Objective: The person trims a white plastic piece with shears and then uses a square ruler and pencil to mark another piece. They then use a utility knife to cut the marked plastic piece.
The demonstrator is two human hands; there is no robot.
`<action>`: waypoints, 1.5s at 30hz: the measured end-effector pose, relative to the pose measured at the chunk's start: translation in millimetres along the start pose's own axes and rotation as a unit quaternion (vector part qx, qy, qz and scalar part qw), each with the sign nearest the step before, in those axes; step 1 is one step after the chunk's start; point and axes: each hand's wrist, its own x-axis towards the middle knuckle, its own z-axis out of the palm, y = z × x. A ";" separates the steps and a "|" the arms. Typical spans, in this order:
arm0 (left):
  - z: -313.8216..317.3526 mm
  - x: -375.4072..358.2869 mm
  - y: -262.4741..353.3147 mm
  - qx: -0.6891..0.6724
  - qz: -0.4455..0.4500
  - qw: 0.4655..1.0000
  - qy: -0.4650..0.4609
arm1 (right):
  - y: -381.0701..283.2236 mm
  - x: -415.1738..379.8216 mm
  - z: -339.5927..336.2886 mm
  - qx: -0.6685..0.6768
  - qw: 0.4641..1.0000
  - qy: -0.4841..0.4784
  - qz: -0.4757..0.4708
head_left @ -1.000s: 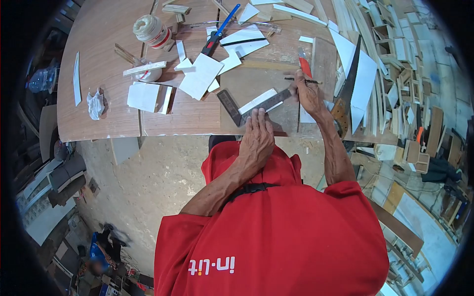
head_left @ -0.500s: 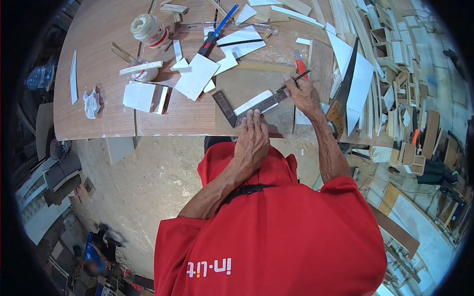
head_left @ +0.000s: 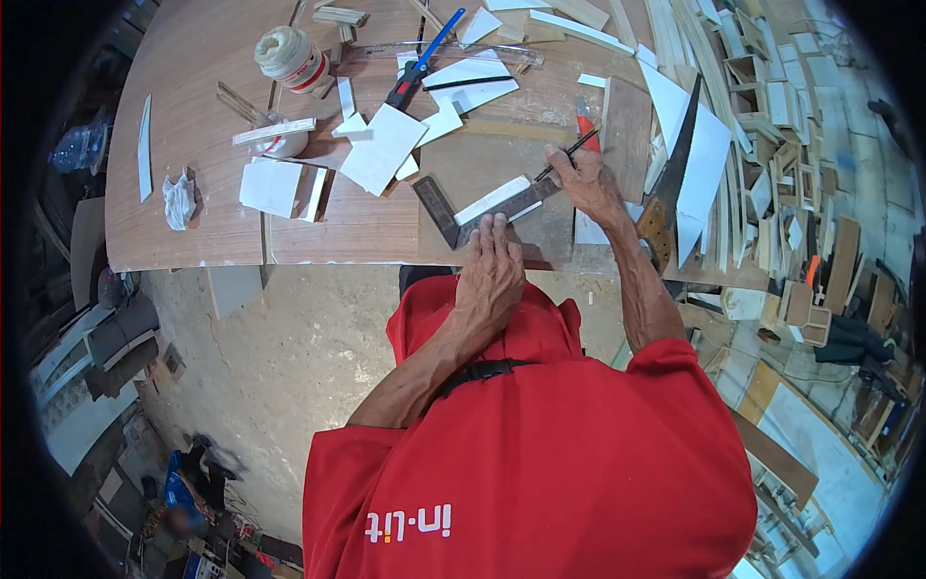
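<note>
My left hand [head_left: 494, 265] lies with its fingers flat on a dark try square [head_left: 436, 207], near the table's front edge. Along the upper side of the square's blade sits a narrow white strip [head_left: 493, 201], running up to the right. My right hand [head_left: 585, 183] pinches a dark pencil [head_left: 579, 143]. One pencil end points down-left by the strip's right end; the other sticks up past the fingers. Behind that hand is a red-handled tool [head_left: 586, 133], partly covered. A brown board [head_left: 540, 224] lies beneath the square.
A handsaw [head_left: 670, 174] rests on white board at right. White offcuts [head_left: 384, 150], a blue-and-black cutter [head_left: 405, 87] and a glue jar [head_left: 291, 60] stand further back. A white block [head_left: 270, 188] sits left. Wood pieces [head_left: 772, 125] are piled at far right.
My right hand has shifted slightly left, and the pencil now stands at a steeper slant near the strip's end. My left hand stays on the square.
</note>
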 end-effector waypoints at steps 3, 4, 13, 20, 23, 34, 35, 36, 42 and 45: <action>0.6 -0.7 0.2 0.009 0.002 1.000 0.002 | 8.1 7.5 7.2 0.000 1.000 -0.009 -0.019; 0.8 -0.1 0.4 0.011 0.002 1.000 -0.001 | 9.6 9.4 8.2 -0.011 0.999 -0.018 -0.031; 1.0 -1.3 -0.5 -0.002 0.000 1.000 0.009 | 20.7 16.5 2.8 -0.100 0.995 0.017 -0.008; -0.5 -1.0 -0.9 -0.006 -0.002 1.000 -0.006 | 12.9 2.6 -3.9 -0.063 0.998 0.004 0.006; 0.2 -2.4 -1.4 -0.018 -0.005 1.000 0.001 | 10.5 -12.1 -1.9 0.001 0.998 0.032 -0.049; -0.3 -4.4 -2.8 -0.060 -0.006 0.998 0.009 | 27.6 -26.8 3.7 -0.169 0.932 -0.006 -0.319; -0.3 -4.2 -2.4 -0.060 -0.007 0.998 0.009 | 29.3 -25.8 3.6 -0.169 0.932 -0.006 -0.320; -0.8 -4.2 -2.2 -0.054 -0.004 0.998 0.017 | 30.6 -25.0 4.5 -0.165 0.931 0.001 -0.327; -2.5 -4.3 2.0 -0.063 -0.016 0.998 0.022 | 35.0 -24.7 3.7 -0.139 0.935 0.000 -0.326; -3.0 -3.3 3.4 -0.069 -0.022 0.997 0.010 | 36.3 -23.4 3.7 -0.134 0.934 -0.001 -0.330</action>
